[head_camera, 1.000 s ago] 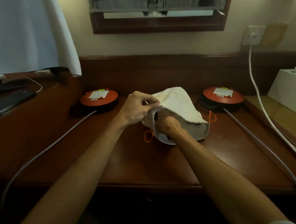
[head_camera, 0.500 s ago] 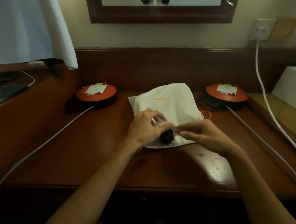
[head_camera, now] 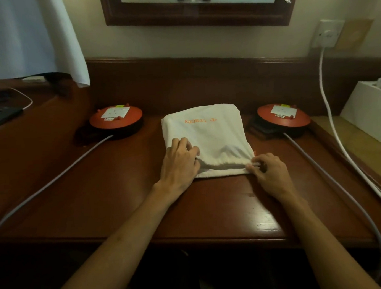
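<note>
**Closing the mouth of the drawstring bag**

We judged the step in hand to be drawing the cloth bag [head_camera: 209, 138] closed along its near hem. Our left hand [head_camera: 179, 165] lay on the near left corner, its grip curled down onto the gathered hem and bunching the cloth there. Our right hand [head_camera: 270, 172] sat at the near right corner, its grip narrowed to a pinch of thumb and forefinger on the hem's end, where a sliver of orange cord [head_camera: 255, 152] showed. To do this well, we thought the left hand should anchor the cloth firmly while the right pulled the cord straight outward along the hem, low over the worktop [head_camera: 112, 195], so the channel gathered evenly and the bag did not slide.

The bag was off-white, soft and roughly square, and lay flat on the worktop between two round orange discs [head_camera: 116, 118] [head_camera: 283, 116], apart from both. Orange lettering ran upside down across its far half. A soft bulge near the hem suggested something inside, though we could not see what.
</note>
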Tool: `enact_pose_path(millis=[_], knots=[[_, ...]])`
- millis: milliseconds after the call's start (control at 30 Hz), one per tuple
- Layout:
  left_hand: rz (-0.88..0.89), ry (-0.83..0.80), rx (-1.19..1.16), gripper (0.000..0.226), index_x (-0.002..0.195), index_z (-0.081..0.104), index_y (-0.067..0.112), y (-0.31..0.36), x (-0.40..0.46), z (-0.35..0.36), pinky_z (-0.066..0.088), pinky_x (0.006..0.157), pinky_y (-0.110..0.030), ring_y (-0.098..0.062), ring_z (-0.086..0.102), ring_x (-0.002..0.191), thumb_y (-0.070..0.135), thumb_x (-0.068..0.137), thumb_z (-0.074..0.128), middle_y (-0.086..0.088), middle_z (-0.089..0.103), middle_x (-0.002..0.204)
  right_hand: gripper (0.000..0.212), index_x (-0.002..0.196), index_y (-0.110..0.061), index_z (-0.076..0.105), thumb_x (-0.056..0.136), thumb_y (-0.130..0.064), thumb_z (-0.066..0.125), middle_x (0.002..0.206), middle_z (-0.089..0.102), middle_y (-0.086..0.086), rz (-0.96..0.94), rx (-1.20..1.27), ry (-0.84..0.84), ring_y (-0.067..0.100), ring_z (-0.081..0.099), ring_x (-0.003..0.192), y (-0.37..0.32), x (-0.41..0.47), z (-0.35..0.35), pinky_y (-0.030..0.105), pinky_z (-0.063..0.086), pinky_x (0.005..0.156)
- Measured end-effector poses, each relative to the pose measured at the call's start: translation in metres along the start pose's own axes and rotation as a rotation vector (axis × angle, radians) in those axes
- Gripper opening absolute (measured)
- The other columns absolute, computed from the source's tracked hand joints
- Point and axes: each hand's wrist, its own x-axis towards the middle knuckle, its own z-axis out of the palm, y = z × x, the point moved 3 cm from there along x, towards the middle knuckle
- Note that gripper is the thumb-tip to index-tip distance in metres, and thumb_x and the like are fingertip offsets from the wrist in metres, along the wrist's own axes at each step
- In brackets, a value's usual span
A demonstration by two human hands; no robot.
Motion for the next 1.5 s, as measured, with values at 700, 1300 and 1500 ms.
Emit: enact_pose_path(millis=[700,1300,1500], knots=[[-0.347,0.040,-0.348,0.004,0.082,0.079,0.017,-0.123,-0.068,-0.061,0.050,0.057,-0.018,-0.001,0.064,0.057,0.019,0.082,0.083,0.014,0.066,0.062,0.024,0.087,0.000,0.075,0.088,-0.024,0.076,0.093,0.057,0.016,0.266,-0.039,0.173,0.029,0.053,0.087,0.022,-0.019,-0.034,0.035,0.039,0.074],[-0.406,-0.170,-0.472,0.057,0.129,0.061,0.015,-0.039,-0.032,-0.016,0.045,0.079,-0.024,-0.019,0.066,0.108,0.040,0.082,0.082,-0.002,0.071,0.119,0.020,0.084,-0.012,0.065,0.098,-0.027,0.063,0.087,0.067,0.004,0.055,-0.007,-0.043,0.028,0.062,0.085,-0.057,-0.010,0.016,0.042,0.050,0.078],[-0.394,0.058,-0.375,0.039,0.107,0.065,0.014,-0.030,-0.024,-0.010,0.052,0.063,-0.031,-0.016,0.066,0.084,0.037,0.080,0.083,0.005,0.070,0.096,0.019,0.078,-0.012,0.069,0.096,-0.019,0.067,0.070,0.067,0.004,-0.037,0.256,0.086,0.028,0.061,0.064,-0.067,-0.004,-0.004,0.038,0.045,0.058]])
